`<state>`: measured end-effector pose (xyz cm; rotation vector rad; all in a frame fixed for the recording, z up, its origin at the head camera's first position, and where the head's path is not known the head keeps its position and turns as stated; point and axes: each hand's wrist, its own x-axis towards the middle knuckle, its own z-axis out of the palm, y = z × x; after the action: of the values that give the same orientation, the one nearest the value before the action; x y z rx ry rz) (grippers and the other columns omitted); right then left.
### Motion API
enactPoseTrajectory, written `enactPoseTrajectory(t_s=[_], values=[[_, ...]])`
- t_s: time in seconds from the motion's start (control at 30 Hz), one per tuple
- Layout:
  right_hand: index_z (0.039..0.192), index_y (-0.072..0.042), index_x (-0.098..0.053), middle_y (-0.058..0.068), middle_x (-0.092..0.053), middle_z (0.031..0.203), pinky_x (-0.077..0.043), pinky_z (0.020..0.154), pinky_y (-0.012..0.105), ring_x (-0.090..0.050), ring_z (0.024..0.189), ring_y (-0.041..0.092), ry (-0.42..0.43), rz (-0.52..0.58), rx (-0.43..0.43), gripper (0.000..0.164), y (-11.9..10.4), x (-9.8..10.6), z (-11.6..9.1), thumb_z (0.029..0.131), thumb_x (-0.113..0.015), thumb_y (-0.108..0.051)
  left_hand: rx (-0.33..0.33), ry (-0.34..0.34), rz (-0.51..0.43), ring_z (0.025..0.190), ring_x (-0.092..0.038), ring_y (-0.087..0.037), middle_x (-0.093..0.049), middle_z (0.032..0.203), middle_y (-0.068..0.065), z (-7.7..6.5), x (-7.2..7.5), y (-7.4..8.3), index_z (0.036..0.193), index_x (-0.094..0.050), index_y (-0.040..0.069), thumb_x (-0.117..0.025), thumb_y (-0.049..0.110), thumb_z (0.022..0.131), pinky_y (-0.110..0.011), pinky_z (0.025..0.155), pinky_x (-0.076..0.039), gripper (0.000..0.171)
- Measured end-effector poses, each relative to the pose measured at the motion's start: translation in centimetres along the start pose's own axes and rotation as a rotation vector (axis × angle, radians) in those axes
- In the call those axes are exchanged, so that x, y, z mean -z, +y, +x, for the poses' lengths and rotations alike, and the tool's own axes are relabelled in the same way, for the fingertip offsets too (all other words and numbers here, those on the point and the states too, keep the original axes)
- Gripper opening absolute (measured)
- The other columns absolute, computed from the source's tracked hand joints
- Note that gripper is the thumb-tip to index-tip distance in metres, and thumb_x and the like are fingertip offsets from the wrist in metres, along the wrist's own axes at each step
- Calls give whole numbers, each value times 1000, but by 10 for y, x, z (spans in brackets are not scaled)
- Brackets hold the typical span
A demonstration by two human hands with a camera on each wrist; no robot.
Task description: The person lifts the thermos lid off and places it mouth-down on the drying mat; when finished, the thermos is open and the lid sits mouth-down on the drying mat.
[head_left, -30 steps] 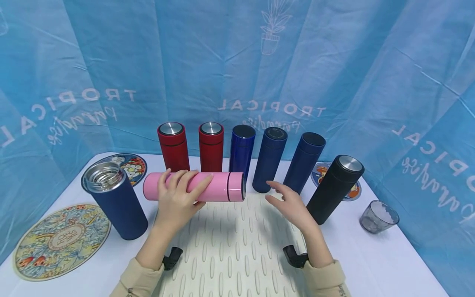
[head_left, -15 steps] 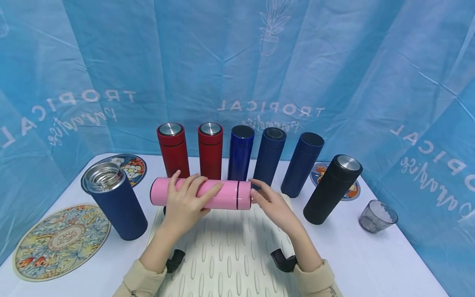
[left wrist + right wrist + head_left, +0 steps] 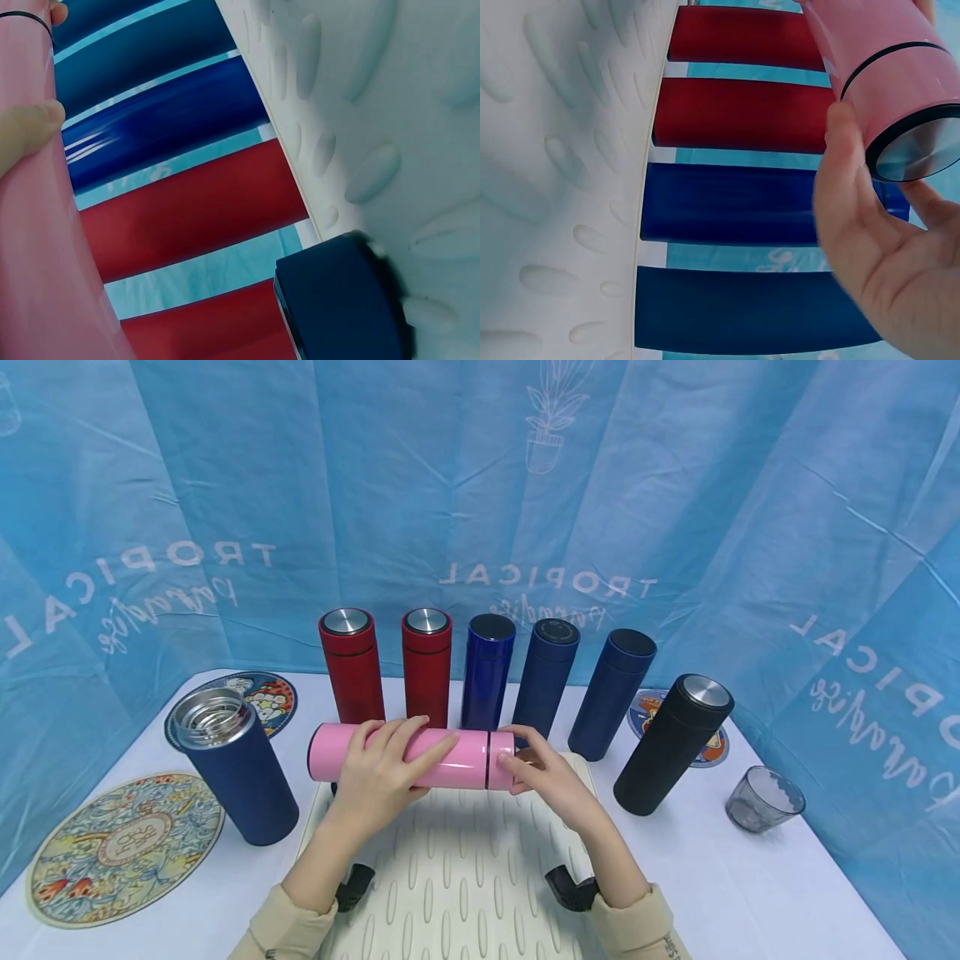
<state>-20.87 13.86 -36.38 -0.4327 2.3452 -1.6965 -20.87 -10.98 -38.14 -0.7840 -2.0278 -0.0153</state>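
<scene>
A pink thermos bottle (image 3: 450, 758) is held level above the cream board, its lid (image 3: 501, 758) pointing right. My left hand (image 3: 382, 772) grips the body from above, fingers over the far side and the thumb along the near side. At the other end my right hand (image 3: 547, 777) grips the lid, with the thumb on its near side. In the right wrist view, the lid's shiny end disc (image 3: 922, 150) faces the palm, and the dark seam between lid and body looks closed.
Behind stand two red bottles (image 3: 352, 677), a glossy blue bottle (image 3: 487, 672) and two navy ones (image 3: 611, 693). A black bottle (image 3: 671, 743) and glass cup (image 3: 765, 799) stand right; a lidless navy bottle (image 3: 240, 777) stands left. A dark rounded object (image 3: 337, 300) lies on the cream board (image 3: 450, 885).
The pink bottle has moved slightly right and closer to me in my left hand. My right hand, apart from it a second ago, has come left and taken hold of the lid.
</scene>
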Motion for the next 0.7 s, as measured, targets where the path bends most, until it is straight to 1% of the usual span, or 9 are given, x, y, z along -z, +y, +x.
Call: enactPoseTrajectory(t_s=[0.1, 0.2, 0.3, 0.4, 0.57, 0.7], values=[[136, -16, -37, 20, -51, 118, -53, 78, 42, -56, 96, 25, -47, 64, 8, 52, 2, 2, 2, 90, -55, -32, -6, 4, -10, 95, -59, -34, -60, 111, -13, 0, 0, -1, 126, -52, 29, -89, 37, 50, -51, 81, -46, 85], [136, -15, -36, 20, -46, 123, -53, 79, 39, -51, 102, 28, -71, 91, 11, 54, 6, 4, 4, 89, -57, -33, -13, 11, 1, 94, -59, -33, -62, 109, -12, 0, -1, -1, 125, -52, 29, -89, 38, 50, -51, 81, -46, 84], [135, -14, -37, 19, -44, 125, -51, 82, 43, -48, 106, 29, -83, 112, 17, 56, 9, 5, 6, 87, -58, -34, -18, 11, 9, 93, -60, -32, -63, 109, -12, 0, -1, -1, 125, -52, 29, -89, 39, 50, -50, 81, -46, 84], [134, -11, -37, 20, -45, 124, -51, 82, 45, -48, 105, 29, -93, 138, 37, 58, 12, 6, 7, 86, -60, -34, -21, 11, 11, 92, -60, -32, -63, 108, -11, 0, -1, 0, 125, -53, 29, -89, 40, 48, -50, 80, -46, 85], [132, -12, -39, 19, -46, 122, -50, 81, 38, -49, 103, 28, -92, 138, 62, 56, 10, 4, 5, 85, -62, -29, -13, -2, 2, 93, -60, -32, -62, 109, -11, -1, 0, -1, 125, -53, 29, -89, 39, 50, -50, 80, -46, 84], [132, -15, -39, 18, -48, 120, -50, 82, 36, -52, 100, 29, -86, 93, 102, 56, 7, 3, 4, 83, -66, -22, 6, -3, -32, 91, -60, -32, -63, 108, -11, -1, 0, -2, 123, -55, 28, -89, 37, 49, -50, 79, -45, 82]])
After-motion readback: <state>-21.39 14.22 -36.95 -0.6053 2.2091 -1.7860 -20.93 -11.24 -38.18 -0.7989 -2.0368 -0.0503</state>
